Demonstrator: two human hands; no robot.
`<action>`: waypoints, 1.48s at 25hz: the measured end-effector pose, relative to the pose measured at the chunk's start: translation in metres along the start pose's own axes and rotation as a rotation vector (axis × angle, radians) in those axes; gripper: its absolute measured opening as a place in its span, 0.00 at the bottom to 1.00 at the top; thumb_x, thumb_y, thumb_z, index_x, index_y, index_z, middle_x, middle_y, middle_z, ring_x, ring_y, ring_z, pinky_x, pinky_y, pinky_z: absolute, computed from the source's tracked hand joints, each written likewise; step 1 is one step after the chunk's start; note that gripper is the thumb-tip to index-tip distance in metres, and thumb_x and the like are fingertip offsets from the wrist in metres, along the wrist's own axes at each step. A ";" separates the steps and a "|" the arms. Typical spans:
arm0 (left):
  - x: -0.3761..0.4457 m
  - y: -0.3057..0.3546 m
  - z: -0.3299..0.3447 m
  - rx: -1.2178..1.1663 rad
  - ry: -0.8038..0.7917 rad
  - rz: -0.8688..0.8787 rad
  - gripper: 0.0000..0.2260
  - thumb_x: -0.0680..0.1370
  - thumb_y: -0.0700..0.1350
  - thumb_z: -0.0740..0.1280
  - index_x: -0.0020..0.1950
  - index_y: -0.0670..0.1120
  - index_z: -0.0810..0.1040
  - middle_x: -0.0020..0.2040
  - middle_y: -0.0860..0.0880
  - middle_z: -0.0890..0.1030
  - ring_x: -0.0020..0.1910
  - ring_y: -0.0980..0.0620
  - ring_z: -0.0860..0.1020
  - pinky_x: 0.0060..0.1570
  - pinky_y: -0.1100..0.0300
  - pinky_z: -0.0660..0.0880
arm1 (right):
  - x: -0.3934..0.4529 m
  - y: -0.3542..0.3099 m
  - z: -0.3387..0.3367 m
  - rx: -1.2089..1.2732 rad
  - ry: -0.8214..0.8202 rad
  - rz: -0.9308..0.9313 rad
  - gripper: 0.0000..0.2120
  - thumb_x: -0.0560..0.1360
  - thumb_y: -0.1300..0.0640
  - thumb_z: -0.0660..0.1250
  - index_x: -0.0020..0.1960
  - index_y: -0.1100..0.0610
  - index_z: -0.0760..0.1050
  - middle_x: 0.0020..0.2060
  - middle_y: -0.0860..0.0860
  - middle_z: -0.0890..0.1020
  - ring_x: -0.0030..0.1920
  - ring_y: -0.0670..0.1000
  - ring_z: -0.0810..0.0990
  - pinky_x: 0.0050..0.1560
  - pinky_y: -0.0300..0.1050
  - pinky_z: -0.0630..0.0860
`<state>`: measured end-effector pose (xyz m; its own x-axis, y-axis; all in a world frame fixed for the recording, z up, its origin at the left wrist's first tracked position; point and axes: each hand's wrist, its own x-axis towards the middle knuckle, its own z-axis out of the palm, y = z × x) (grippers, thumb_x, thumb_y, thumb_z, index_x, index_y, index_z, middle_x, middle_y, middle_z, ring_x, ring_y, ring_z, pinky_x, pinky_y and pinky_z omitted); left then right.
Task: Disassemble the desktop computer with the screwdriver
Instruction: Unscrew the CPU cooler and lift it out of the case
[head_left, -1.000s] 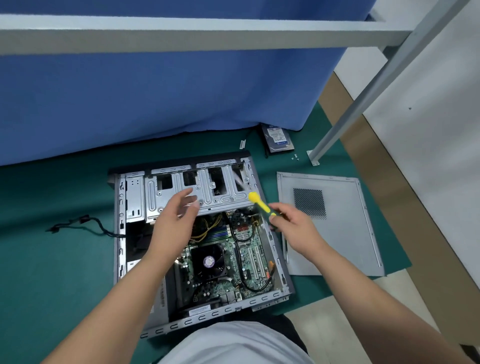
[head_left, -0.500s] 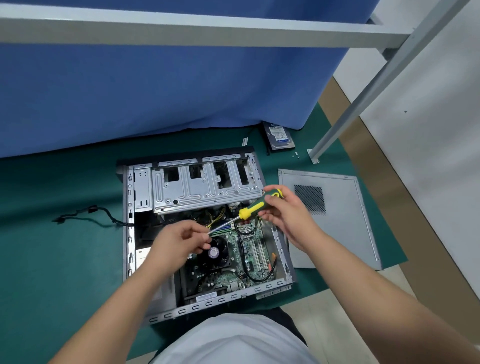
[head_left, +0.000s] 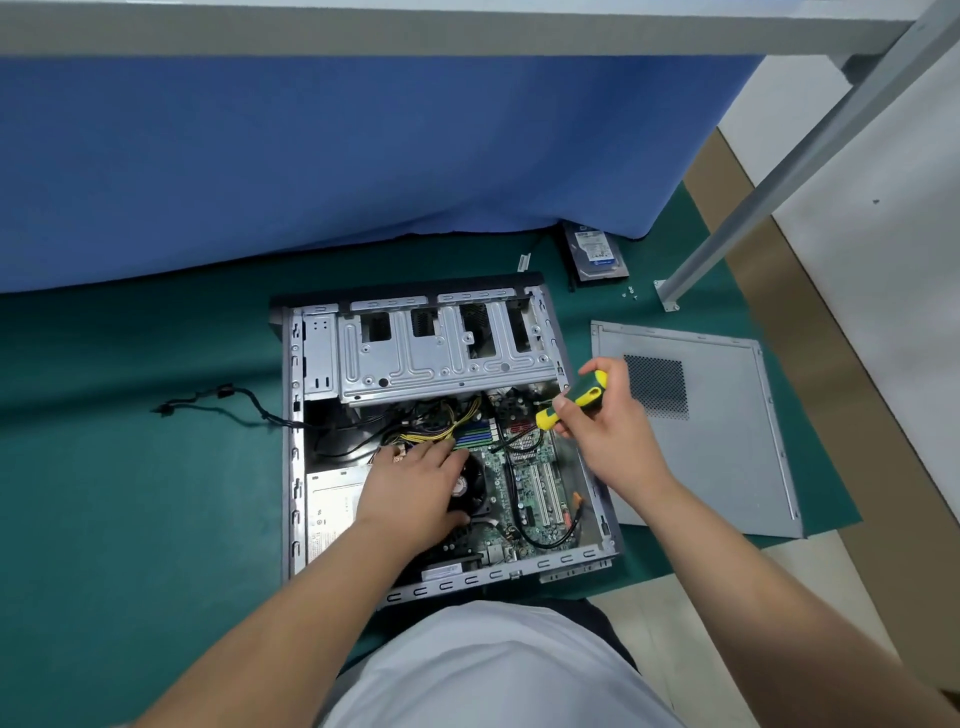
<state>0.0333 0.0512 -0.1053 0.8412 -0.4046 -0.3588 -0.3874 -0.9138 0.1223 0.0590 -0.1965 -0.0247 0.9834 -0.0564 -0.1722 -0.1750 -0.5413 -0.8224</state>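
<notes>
Plainly the desktop computer (head_left: 447, 431) is heavy, stiff steel around a fragile board – best held by its frame edges, not the parts. It lies open on the green mat (head_left: 130, 493), drive cage grey, cables loose. The right hand (head_left: 605, 426) grips the screwdriver (head_left: 571, 399); the left hand (head_left: 415, 488) rests flat on the fan – holding nothing

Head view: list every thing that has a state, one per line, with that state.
Computer case: lying on its side, open.
Side panel: off, flat on the green mat beside the case.
Hard drive: out of the case, on the mat.
Screwdriver: gripped by the right hand, held over the motherboard.
Left hand: fingers extended, resting on the CPU fan.
Black cable: trailing out onto the mat.
</notes>
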 end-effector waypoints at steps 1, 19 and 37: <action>0.000 0.000 0.002 0.034 -0.012 0.000 0.39 0.76 0.67 0.65 0.82 0.54 0.55 0.82 0.52 0.60 0.79 0.50 0.63 0.73 0.44 0.61 | -0.001 0.003 0.002 -0.010 -0.007 -0.010 0.16 0.81 0.53 0.69 0.58 0.41 0.63 0.41 0.45 0.86 0.39 0.44 0.87 0.44 0.50 0.83; 0.001 0.002 0.016 0.094 0.036 -0.023 0.40 0.78 0.66 0.64 0.84 0.52 0.52 0.82 0.51 0.60 0.79 0.50 0.64 0.68 0.47 0.65 | -0.007 -0.032 0.007 -0.414 -0.369 -0.227 0.15 0.76 0.55 0.72 0.54 0.40 0.69 0.45 0.46 0.84 0.36 0.48 0.81 0.42 0.53 0.80; -0.001 0.005 0.012 0.107 0.042 -0.026 0.40 0.79 0.66 0.64 0.84 0.51 0.52 0.83 0.50 0.60 0.79 0.49 0.64 0.70 0.47 0.64 | 0.009 -0.085 0.002 -1.050 -0.549 -0.565 0.17 0.82 0.41 0.55 0.62 0.52 0.64 0.42 0.52 0.78 0.41 0.56 0.77 0.38 0.51 0.76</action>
<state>0.0260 0.0475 -0.1159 0.8658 -0.3836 -0.3214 -0.4012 -0.9159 0.0126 0.0821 -0.1495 0.0424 0.7179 0.6032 -0.3475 0.6167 -0.7827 -0.0847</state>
